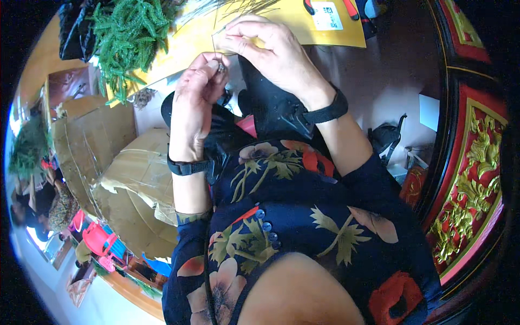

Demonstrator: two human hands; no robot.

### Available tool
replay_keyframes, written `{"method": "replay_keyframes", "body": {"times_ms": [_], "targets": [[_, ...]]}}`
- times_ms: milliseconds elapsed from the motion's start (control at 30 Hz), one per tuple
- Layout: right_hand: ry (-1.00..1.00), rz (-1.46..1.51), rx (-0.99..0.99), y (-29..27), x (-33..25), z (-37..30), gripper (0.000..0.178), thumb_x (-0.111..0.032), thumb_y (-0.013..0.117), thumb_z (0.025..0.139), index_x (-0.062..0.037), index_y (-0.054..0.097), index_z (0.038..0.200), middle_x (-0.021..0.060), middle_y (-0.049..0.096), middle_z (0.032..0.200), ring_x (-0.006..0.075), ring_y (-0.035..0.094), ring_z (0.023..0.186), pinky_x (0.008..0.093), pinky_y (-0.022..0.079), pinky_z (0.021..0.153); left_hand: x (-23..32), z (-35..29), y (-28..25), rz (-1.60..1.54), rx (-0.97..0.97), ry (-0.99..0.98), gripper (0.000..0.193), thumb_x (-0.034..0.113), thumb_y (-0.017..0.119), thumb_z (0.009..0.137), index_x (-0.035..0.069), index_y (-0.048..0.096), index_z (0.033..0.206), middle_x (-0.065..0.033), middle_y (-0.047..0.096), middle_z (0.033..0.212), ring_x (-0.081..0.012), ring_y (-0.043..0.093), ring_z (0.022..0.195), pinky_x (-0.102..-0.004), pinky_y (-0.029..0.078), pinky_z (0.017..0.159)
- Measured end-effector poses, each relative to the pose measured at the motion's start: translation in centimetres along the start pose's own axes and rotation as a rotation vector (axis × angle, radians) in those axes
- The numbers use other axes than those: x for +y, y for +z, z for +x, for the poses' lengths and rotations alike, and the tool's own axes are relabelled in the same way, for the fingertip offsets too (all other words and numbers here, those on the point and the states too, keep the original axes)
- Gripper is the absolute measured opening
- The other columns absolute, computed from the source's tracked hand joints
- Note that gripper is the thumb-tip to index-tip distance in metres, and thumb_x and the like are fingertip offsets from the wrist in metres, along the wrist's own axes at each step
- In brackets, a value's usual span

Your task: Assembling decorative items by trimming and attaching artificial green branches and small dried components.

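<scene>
My left hand is closed in a pinch on a small silvery bead-like piece at the end of a thin dark wire. Above it and to the right, my right hand has its thumb and fingers pressed together around the upper part of that thin wire, which runs between the two hands. Both hands are over the near edge of a yellow tabletop. A pile of green artificial fir sprigs lies left of my hands, and loose thin dark stems are spread beyond them.
Red-and-black tool handles and a white label are at the far right of the tabletop. Torn cardboard stands at my left, with a pink plastic chair and people behind. A gilded red carved panel stands at right, near a black bag.
</scene>
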State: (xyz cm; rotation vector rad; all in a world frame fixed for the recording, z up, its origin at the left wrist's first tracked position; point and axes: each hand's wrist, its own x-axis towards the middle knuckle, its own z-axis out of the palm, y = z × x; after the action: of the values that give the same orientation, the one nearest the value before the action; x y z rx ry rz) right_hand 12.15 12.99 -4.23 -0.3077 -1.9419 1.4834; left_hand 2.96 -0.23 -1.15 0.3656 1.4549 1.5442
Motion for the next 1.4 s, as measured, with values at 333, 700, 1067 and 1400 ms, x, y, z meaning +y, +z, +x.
{"method": "replay_keyframes", "body": {"times_ms": [333,700,1067,1400], "targets": [[-0.102,-0.166,-0.157,-1.3,-0.4,0.2,0.013,-0.01,0.063,0.081,-0.002,0.065,0.091,0.0065,0.063,0.077,0.016,0.062,0.074,0.0258,0.049,0.069,0.6,0.1,-0.9,-0.192,-0.045,-0.073,0.019,0.02,0.047,0.086,0.002,0.052,0.089,0.0016,0.042,0.069,-0.0062,0.035,0.059,-0.0185,0.024,0.048],[-0.328,-0.18,-0.129,-1.7,0.5,0.1,0.015,-0.002,0.066,0.074,-0.0054,0.067,0.088,0.005,0.062,0.086,0.0162,0.061,0.075,0.0249,0.049,0.065,-0.3,0.5,-1.1,-0.494,-0.245,-0.219,0.016,0.016,0.047,0.084,0.001,0.051,0.085,-0.0016,0.041,0.067,-0.0093,0.033,0.056,-0.0197,0.025,0.047],[-0.434,-0.336,-0.146,-1.5,0.3,0.0,0.016,-0.003,0.066,0.072,-0.0082,0.068,0.088,0.0046,0.062,0.093,0.0189,0.062,0.079,0.028,0.05,0.066,0.9,0.8,-2.2,-0.078,-0.175,-0.327,0.016,0.019,0.047,0.086,0.004,0.054,0.087,0.0012,0.047,0.072,-0.0071,0.038,0.057,-0.0189,0.027,0.047],[-0.434,-0.298,-0.127,-0.9,0.3,-0.4,0.01,-0.005,0.063,0.077,-0.0046,0.065,0.086,0.0076,0.063,0.086,0.0248,0.062,0.077,0.0297,0.05,0.067,2.6,1.0,-2.6,0.112,-0.237,-0.347,0.017,0.021,0.048,0.088,0.006,0.052,0.093,0.0023,0.046,0.074,-0.0073,0.042,0.062,-0.0197,0.033,0.054]]}}
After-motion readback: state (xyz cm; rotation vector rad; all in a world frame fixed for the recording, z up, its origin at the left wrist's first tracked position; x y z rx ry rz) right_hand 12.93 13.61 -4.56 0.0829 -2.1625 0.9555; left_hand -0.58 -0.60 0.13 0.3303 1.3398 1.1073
